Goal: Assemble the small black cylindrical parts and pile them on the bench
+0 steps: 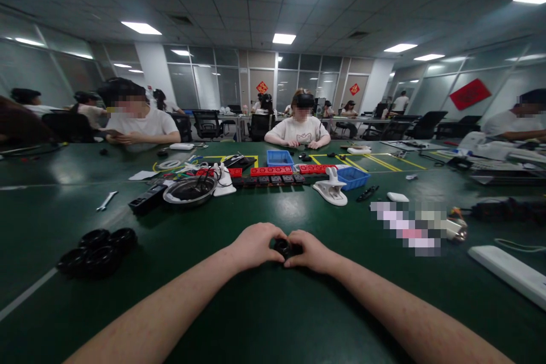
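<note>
My left hand [255, 245] and my right hand [310, 251] meet low over the dark green table [264, 318], both closed around a small black round part [282, 248] held between the fingertips. Most of the part is hidden by my fingers. A cluster of similar black round parts [96, 250] lies on the table to my far left.
Beyond my hands lie a metal bowl [190, 190], red and black trays [273, 176], a blue bin [353, 177], a white clamp [331, 189] and a wrench [106, 200]. A white power strip [507, 273] lies at right. Several people sit across the table.
</note>
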The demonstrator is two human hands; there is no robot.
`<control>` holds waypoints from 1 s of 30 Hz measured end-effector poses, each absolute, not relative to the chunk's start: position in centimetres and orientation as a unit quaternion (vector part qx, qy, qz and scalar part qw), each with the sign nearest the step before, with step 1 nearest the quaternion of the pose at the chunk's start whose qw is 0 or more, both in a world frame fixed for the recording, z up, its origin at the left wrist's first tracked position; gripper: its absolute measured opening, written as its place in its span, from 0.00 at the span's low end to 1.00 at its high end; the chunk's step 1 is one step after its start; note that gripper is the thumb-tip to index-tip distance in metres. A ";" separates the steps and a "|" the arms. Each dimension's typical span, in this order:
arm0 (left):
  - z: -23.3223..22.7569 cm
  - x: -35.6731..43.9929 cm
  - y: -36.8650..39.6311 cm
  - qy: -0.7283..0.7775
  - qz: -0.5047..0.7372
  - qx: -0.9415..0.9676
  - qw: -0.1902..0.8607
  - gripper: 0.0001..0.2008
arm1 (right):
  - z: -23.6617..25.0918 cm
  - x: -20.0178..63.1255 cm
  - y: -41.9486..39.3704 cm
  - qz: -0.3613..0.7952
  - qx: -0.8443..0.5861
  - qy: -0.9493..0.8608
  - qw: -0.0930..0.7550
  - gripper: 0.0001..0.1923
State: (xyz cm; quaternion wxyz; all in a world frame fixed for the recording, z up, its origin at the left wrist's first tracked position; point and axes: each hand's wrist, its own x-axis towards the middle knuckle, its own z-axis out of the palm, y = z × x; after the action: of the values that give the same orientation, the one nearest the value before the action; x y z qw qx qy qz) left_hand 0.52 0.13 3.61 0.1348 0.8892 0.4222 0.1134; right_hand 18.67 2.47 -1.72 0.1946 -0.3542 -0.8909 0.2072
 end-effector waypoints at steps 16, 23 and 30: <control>3.7 0.8 -0.1 0.448 0.111 0.877 0.132 0.18 | -1.1 18.0 1.6 0.200 -0.367 -0.886 0.199 0.23; 4.3 0.3 -0.2 0.393 0.103 0.898 0.166 0.20 | -0.5 18.9 2.2 0.292 -0.332 -0.879 0.178 0.13; 4.2 0.6 -0.7 0.404 0.103 0.899 0.131 0.14 | -1.0 18.6 2.0 0.300 -0.350 -0.864 0.203 0.12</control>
State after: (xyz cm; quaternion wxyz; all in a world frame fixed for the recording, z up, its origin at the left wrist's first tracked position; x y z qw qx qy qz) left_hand 0.57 -0.74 4.22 0.1313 0.8993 0.4042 0.1029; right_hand 18.60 1.97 -0.96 0.2031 -0.3503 -0.8639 0.2996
